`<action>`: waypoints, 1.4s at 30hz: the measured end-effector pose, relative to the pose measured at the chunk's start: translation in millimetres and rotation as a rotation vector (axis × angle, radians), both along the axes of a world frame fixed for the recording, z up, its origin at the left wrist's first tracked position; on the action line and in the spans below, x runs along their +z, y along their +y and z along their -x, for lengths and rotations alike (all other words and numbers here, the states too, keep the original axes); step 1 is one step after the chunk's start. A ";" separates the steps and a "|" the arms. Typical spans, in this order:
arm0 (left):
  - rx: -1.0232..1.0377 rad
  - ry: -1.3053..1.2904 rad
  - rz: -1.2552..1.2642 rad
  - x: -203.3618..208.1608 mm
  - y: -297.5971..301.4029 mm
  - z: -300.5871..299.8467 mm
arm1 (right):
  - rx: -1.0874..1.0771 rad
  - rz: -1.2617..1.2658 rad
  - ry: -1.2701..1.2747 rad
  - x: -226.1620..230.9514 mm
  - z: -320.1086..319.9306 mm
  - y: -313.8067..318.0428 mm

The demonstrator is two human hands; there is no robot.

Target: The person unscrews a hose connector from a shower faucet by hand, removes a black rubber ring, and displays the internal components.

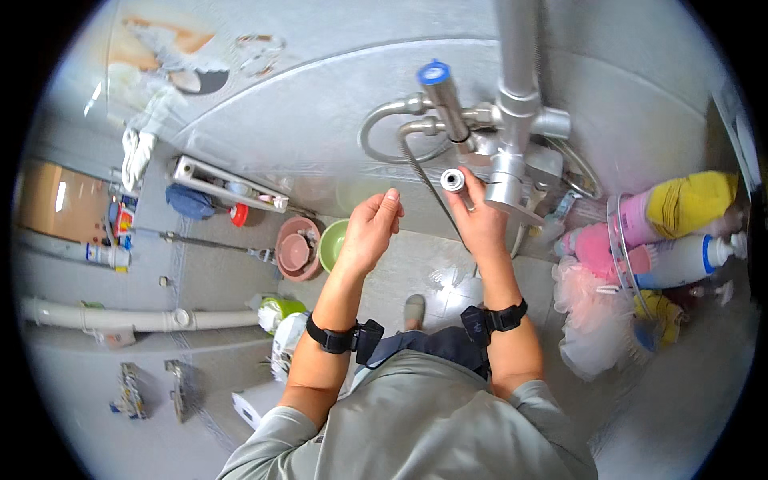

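L head cam (fisheye), facing dn

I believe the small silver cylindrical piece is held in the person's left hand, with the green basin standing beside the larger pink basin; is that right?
Not quite: the head view shows the small silver cylindrical piece in the right hand. The green basin does stand beside the larger pink basin.

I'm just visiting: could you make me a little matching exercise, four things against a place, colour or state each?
Things:
1. Right hand
2. Green basin
3. Bath puff
4. Top of the wall fitting

Descriptions:
A. Pale pink
B. Blue
C. Holding a silver tube
D. Beside a pink basin

Pairs: 1-C, 2-D, 3-A, 4-B
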State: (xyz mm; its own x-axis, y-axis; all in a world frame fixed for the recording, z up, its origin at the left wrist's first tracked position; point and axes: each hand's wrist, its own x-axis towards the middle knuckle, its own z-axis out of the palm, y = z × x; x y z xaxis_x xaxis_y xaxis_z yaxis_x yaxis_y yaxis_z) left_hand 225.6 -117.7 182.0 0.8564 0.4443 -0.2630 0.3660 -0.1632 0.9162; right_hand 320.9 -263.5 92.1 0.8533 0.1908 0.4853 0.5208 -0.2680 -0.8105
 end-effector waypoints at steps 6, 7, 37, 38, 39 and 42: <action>0.184 -0.117 0.307 -10.5 29.8 31.2 | -0.034 -0.139 0.128 7.0 1.3 4.0; 0.248 -0.114 0.437 -9.4 30.4 35.8 | -0.046 -0.117 0.128 8.6 3.1 4.8; 0.298 -0.332 0.833 -33.9 147.2 221.0 | 0.082 -0.399 0.219 -0.1 -0.4 14.8; 0.296 -0.334 0.829 -34.8 147.7 220.4 | 0.084 -0.390 0.220 5.1 6.0 18.5; 0.294 -0.335 0.825 -36.3 147.3 219.8 | 0.085 -0.381 0.221 8.4 11.1 21.1; 0.284 -0.336 0.825 -35.6 144.2 212.2 | 0.103 -0.399 0.228 2.6 12.3 19.5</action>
